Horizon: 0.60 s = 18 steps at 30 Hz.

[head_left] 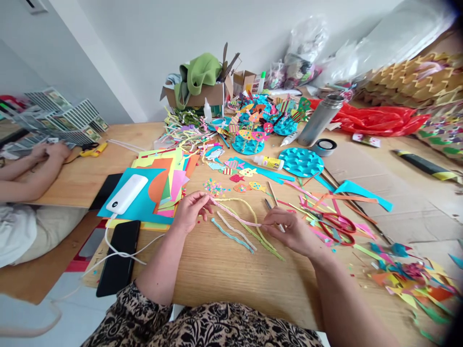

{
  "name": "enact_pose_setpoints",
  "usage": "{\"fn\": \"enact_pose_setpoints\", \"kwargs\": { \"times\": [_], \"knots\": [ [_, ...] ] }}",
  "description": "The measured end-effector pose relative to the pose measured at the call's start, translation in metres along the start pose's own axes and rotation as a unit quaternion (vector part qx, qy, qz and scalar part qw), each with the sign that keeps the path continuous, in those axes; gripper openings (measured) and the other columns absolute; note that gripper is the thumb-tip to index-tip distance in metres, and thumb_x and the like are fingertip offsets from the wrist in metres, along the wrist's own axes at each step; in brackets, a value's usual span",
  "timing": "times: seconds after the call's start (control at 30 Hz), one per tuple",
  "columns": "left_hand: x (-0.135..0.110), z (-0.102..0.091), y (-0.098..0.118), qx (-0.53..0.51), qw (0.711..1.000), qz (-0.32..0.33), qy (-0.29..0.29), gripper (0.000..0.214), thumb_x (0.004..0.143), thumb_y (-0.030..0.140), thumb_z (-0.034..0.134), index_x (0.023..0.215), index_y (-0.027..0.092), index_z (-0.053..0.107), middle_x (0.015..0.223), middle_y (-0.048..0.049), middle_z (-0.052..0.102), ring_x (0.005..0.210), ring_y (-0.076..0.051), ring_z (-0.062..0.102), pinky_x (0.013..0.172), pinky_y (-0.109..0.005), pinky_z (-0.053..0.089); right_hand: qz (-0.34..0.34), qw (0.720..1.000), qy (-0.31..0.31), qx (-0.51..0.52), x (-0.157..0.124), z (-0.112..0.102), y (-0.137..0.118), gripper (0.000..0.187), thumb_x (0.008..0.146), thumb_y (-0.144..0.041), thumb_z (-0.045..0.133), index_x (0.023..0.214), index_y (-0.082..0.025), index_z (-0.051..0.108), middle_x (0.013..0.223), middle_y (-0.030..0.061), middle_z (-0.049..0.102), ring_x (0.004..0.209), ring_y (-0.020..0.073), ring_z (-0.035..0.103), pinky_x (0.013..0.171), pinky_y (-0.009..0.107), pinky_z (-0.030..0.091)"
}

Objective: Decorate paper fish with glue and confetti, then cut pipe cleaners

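Observation:
A thin pink twisted paper strip (235, 215) stretches between my two hands, just above the wooden table. My left hand (191, 210) pinches its left end between thumb and fingertips. Its right end sits in the closed fingers of my right hand (293, 232). Below and behind it lie yellow-green twisted strips (255, 210), one of them curved. A light blue strip (231, 235) and a pale strip (237, 232) rest on the wood between my hands. Beside my right hand's fingers are a dark pen (268, 204) and a thin stick (272, 193).
Paper fish (237, 178), a glue bottle (268, 162) and a blue textured disc (301, 162) lie ahead. Red scissors (338, 226) and paper scraps sit right. Left are coloured sheets (155, 183), a power bank (127, 193) and a phone (118, 258). Another person's hands (54, 150) work far left.

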<state>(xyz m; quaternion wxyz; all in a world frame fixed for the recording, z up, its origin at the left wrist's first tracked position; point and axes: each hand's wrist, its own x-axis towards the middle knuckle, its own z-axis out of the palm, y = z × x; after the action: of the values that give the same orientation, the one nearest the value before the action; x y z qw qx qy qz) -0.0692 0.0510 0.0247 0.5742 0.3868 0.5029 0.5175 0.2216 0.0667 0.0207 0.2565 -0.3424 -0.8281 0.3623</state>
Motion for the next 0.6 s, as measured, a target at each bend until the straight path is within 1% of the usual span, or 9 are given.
{"fn": "enact_pose_setpoints", "kwargs": {
  "times": [0.1, 0.2, 0.3, 0.37, 0.43, 0.47, 0.53, 0.57, 0.6],
  "knots": [
    [-0.002, 0.004, 0.000, -0.037, 0.999, -0.023, -0.013, 0.034, 0.072, 0.044, 0.073, 0.084, 0.016, 0.058, 0.083, -0.0089, 0.073, 0.055, -0.017, 0.068, 0.035, -0.017, 0.042, -0.013, 0.999, 0.029, -0.018, 0.002, 0.007, -0.002, 0.019, 0.090, -0.030, 0.057, 0.078, -0.021, 0.069, 0.077, 0.0054, 0.067, 0.074, 0.0179, 0.061, 0.069, 0.033, 0.049],
    [-0.004, 0.008, 0.001, -0.101, 0.993, -0.045, -0.031, 0.032, 0.074, 0.040, 0.073, 0.088, 0.017, 0.054, 0.084, -0.0094, 0.074, 0.059, -0.020, 0.071, 0.039, -0.019, 0.048, -0.029, 0.998, 0.039, -0.031, 0.004, 0.014, -0.006, 0.020, 0.091, -0.029, 0.056, 0.078, -0.020, 0.068, 0.078, 0.0065, 0.067, 0.075, 0.0183, 0.061, 0.069, 0.033, 0.049],
    [-0.007, 0.011, 0.004, -0.176, 0.982, -0.052, -0.036, 0.027, 0.075, 0.030, 0.076, 0.087, 0.016, 0.056, 0.082, -0.0086, 0.075, 0.064, -0.020, 0.073, 0.046, -0.020, 0.054, -0.040, 0.997, 0.041, -0.046, 0.004, 0.016, -0.013, 0.021, 0.092, -0.028, 0.054, 0.079, -0.019, 0.068, 0.078, 0.0068, 0.067, 0.076, 0.0183, 0.062, 0.070, 0.033, 0.050],
    [-0.008, 0.012, 0.006, -0.204, 0.978, -0.041, -0.026, 0.024, 0.073, 0.025, 0.079, 0.083, 0.014, 0.060, 0.079, -0.0078, 0.075, 0.066, -0.018, 0.073, 0.054, -0.021, 0.057, -0.038, 0.997, 0.039, -0.048, -0.001, 0.010, -0.015, 0.019, 0.093, -0.029, 0.054, 0.086, -0.019, 0.069, 0.081, 0.0072, 0.069, 0.078, 0.0185, 0.063, 0.071, 0.032, 0.051],
    [-0.009, 0.012, 0.009, -0.216, 0.975, -0.038, -0.025, 0.023, 0.070, 0.024, 0.082, 0.080, 0.013, 0.064, 0.078, -0.0060, 0.075, 0.067, -0.015, 0.072, 0.058, -0.018, 0.058, -0.002, 0.996, 0.065, -0.061, -0.011, -0.003, -0.014, 0.019, 0.093, -0.029, 0.053, 0.093, -0.020, 0.070, 0.086, 0.0073, 0.071, 0.080, 0.0186, 0.065, 0.071, 0.031, 0.052],
    [-0.010, 0.013, 0.010, -0.219, 0.975, -0.039, -0.028, 0.024, 0.068, 0.024, 0.084, 0.080, 0.013, 0.066, 0.078, -0.0053, 0.075, 0.067, -0.014, 0.072, 0.058, -0.016, 0.057, 0.032, 0.992, 0.093, -0.079, -0.018, -0.011, -0.012, 0.019, 0.093, -0.030, 0.052, 0.094, -0.021, 0.070, 0.087, 0.0072, 0.071, 0.079, 0.0187, 0.065, 0.070, 0.031, 0.052],
    [-0.011, 0.014, 0.013, -0.220, 0.974, -0.046, -0.035, 0.025, 0.064, 0.023, 0.087, 0.079, 0.013, 0.069, 0.078, -0.0041, 0.075, 0.068, -0.012, 0.072, 0.059, -0.014, 0.057, 0.099, 0.973, 0.158, -0.133, -0.032, -0.026, -0.007, 0.021, 0.094, -0.031, 0.050, 0.089, -0.021, 0.068, 0.084, 0.0068, 0.071, 0.075, 0.0194, 0.065, 0.066, 0.031, 0.050],
    [-0.012, 0.016, 0.014, -0.219, 0.974, -0.050, -0.039, 0.025, 0.062, 0.021, 0.088, 0.079, 0.014, 0.070, 0.077, -0.0039, 0.075, 0.068, -0.012, 0.072, 0.059, -0.014, 0.057, 0.124, 0.963, 0.176, -0.160, -0.037, -0.030, -0.006, 0.021, 0.093, -0.031, 0.050, 0.087, -0.021, 0.067, 0.082, 0.0065, 0.071, 0.074, 0.0196, 0.065, 0.065, 0.031, 0.050],
    [-0.012, 0.018, 0.015, -0.218, 0.974, -0.055, -0.042, 0.025, 0.061, 0.020, 0.088, 0.078, 0.013, 0.071, 0.077, -0.0037, 0.075, 0.068, -0.012, 0.071, 0.060, -0.014, 0.057, 0.141, 0.957, 0.177, -0.182, -0.041, -0.032, -0.005, 0.020, 0.093, -0.031, 0.050, 0.086, -0.021, 0.066, 0.082, 0.0063, 0.071, 0.073, 0.0197, 0.065, 0.065, 0.031, 0.049]
  ]
}}
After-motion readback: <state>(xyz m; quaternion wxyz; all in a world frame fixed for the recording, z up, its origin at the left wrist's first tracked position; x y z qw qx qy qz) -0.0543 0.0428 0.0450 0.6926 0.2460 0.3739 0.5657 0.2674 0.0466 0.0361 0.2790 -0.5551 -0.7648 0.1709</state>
